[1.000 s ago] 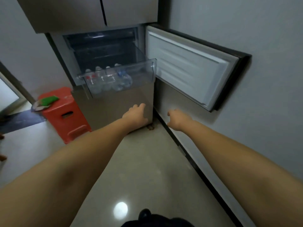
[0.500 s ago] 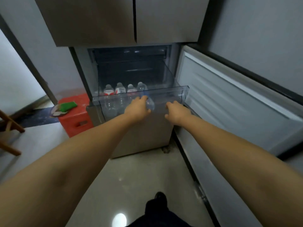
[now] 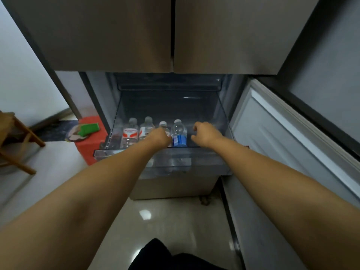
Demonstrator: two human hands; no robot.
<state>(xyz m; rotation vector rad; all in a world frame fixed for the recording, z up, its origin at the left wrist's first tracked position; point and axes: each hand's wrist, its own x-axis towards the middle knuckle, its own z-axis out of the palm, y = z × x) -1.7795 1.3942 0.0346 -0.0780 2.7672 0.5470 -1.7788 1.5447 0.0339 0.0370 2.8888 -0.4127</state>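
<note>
The left hand (image 3: 160,135) lies against the white-cap bottle (image 3: 163,124) in the drawer (image 3: 204,160). Its fingers are hidden behind the hand, so I cannot tell if they hold the bottle. The right hand (image 3: 206,133) hangs over the right part of the drawer with loosely curled fingers and holds nothing. Between both hands the blue bottle (image 3: 179,140) stands upright. Two red-label bottles (image 3: 130,134) stand left of them in the same row. The drawer is pulled out of the fridge (image 3: 116,36), whose door (image 3: 282,137) is open at the right. A red stool (image 3: 89,149) stands left of the fridge.
</note>
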